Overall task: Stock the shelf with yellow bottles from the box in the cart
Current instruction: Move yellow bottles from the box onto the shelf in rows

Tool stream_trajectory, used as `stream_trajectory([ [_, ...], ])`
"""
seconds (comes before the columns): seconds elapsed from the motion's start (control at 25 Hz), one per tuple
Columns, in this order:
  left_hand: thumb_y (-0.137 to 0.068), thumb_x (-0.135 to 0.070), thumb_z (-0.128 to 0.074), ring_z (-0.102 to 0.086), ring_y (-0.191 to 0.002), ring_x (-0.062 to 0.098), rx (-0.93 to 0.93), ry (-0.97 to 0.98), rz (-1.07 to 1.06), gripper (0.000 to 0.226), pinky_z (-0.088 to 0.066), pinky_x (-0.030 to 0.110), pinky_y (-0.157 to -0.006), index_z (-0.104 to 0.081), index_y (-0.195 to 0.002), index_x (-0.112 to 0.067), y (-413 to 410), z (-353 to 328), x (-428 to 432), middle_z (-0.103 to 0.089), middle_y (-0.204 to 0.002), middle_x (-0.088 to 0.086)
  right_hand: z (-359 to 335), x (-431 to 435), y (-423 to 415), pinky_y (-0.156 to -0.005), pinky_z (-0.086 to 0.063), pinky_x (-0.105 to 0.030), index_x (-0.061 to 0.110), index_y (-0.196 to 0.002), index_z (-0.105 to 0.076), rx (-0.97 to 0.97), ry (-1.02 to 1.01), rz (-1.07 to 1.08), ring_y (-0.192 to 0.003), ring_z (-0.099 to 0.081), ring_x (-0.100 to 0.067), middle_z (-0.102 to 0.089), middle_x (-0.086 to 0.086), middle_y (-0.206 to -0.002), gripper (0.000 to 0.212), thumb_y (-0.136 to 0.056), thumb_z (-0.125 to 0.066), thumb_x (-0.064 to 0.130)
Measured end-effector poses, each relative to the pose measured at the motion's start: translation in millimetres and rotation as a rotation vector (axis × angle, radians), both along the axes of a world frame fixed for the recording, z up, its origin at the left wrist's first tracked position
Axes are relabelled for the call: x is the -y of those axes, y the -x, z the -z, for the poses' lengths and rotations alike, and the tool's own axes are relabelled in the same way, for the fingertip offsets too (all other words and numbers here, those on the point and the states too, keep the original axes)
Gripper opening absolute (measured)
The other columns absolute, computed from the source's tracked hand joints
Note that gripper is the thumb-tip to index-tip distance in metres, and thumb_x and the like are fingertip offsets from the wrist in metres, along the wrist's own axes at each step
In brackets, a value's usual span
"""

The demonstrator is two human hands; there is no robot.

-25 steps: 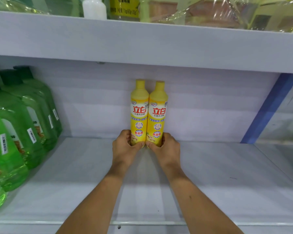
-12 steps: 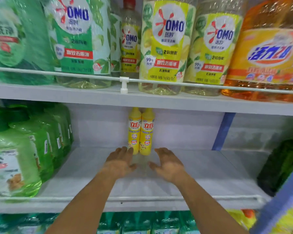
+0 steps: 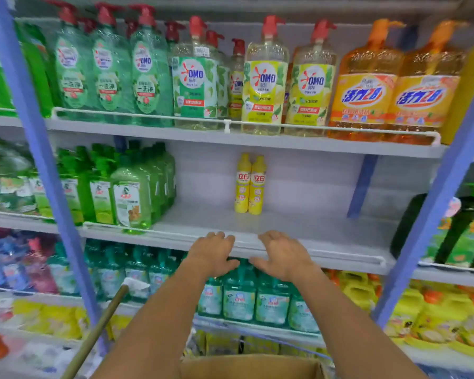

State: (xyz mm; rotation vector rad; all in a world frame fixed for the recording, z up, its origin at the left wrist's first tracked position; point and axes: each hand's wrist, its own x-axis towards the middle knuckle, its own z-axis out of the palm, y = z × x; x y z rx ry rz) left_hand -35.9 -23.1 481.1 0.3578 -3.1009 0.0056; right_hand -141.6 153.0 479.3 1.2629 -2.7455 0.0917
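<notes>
A: Nearest item?
B: Box, brown cardboard, at the bottom edge between the forearms. Only its top rim shows; contents cannot be told.

A: Beside it?
B: Pole, tan, slanting up from lower left, a white wrap at its top end.

A: Hands?
B: Left hand and right hand, both bare, palms down, fingers spread loosely, holding nothing. They sit side by side in front of the shelf lip, near each other, not touching.

A: Below the hands?
B: Teal bottles, one row on the lower tier, partly hidden by the arms. Yellow packs to the right; blurred red and blue stock to the left.

A: Task items?
B: Two yellow bottles, upright, touching side by side, at the back of the shelf against the rear wall. Red and white labels face out. The shelf around them is bare white.

A: Same tier, left?
B: Green bottles, several rows deep, front row at the lip.

A: Same tier, right?
B: Dark green stock past the blue post, too blurred to list.

A: Farthest?
B: Top tier, behind a white rail: green pump bottles, clear pump bottles with red pumps, orange jugs at right.
</notes>
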Motion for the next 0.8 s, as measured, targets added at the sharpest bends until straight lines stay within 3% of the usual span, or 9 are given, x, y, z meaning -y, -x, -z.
stream_trajectory([
  [0.36,-0.094,-0.058,-0.053,-0.049,-0.126,0.034,0.106,-0.013,0.012,0.068,-0.046,0.049,-0.101,-0.039,-0.145,-0.016,-67,50,-59,-0.052,-0.137,0.012,53,-63,-63,-0.104,-0.046,-0.048,0.014,-0.146,-0.044,0.148,-0.105,0.000,-0.131,-0.046,-0.033,-0.049,-0.011,-0.145,0.077,-0.091,-0.050,0.067],
  [0.56,-0.095,-0.057,-0.053,-0.049,-0.125,0.035,0.238,-0.082,0.020,0.067,-0.049,0.050,-0.096,-0.038,-0.146,-0.015,-76,116,-51,-0.052,-0.136,0.013,119,-58,-71,-0.109,-0.042,-0.048,0.013,-0.152,-0.038,0.290,-0.169,0.049,-0.140,-0.040,-0.033,-0.043,-0.014,-0.153,0.081,-0.093,-0.049,0.067],
  [0.8,-0.092,-0.054,-0.056,-0.049,-0.132,0.032,0.338,-0.198,-0.018,0.062,-0.046,0.048,-0.105,-0.045,-0.144,-0.021,-88,217,-26,-0.053,-0.144,0.010,218,-44,-84,-0.109,-0.043,-0.048,0.016,-0.149,-0.042,0.435,-0.262,0.095,-0.139,-0.041,-0.032,-0.045,-0.011,-0.152,0.079,-0.091,-0.050,0.069],
])
